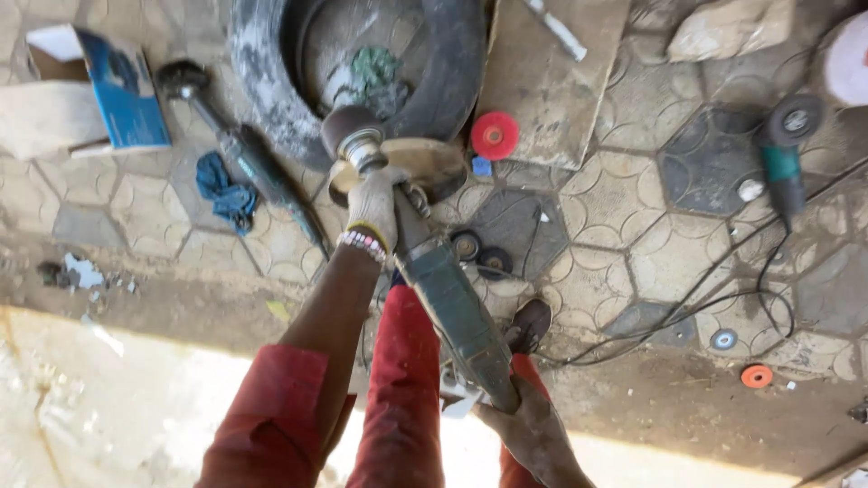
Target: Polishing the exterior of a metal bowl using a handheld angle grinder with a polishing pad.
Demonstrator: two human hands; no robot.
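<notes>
Paved ground below tyre point(271, 81); left hand point(372, 206) clamped near grinder point(452, 307) head, right hand point(529, 429) gripping tail; best held steady.

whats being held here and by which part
An angle grinder: the gloved left hand grips its head end near the disc, and the bare right hand grips the rear of its body.

The tyre point(271, 81) at twelve o'clock and the pale round object point(850, 59) at two o'clock are cut by the edge, and the right hand point(533, 434) partly leaves at six.
</notes>
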